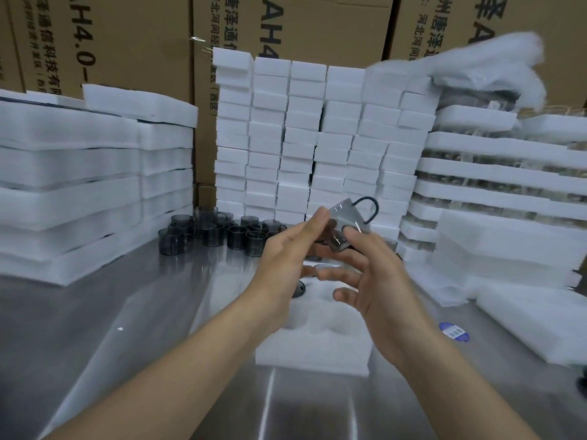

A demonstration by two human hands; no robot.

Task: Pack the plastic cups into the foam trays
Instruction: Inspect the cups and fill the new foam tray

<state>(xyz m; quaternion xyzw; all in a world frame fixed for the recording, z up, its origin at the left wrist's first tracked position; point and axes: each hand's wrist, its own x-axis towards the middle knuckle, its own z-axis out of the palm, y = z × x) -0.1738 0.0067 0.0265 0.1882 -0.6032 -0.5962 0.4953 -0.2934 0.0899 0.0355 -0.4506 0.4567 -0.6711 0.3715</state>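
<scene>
Both hands hold one smoky transparent plastic cup with a dark handle, tilted in the air above the table. My left hand pinches its left side with thumb and fingers. My right hand grips its right side, thumb on the cup's face, the other fingers spread below. Under the hands lies a white foam tray with round pockets; a dark cup sits in one pocket at its left. Several loose grey cups stand in a cluster on the steel table behind.
Stacks of foam trays rise at the left. A wall of foam blocks stands at the back, with cardboard boxes behind. Filled tray stacks and loose foam sheets crowd the right. A blue sticker lies on the table.
</scene>
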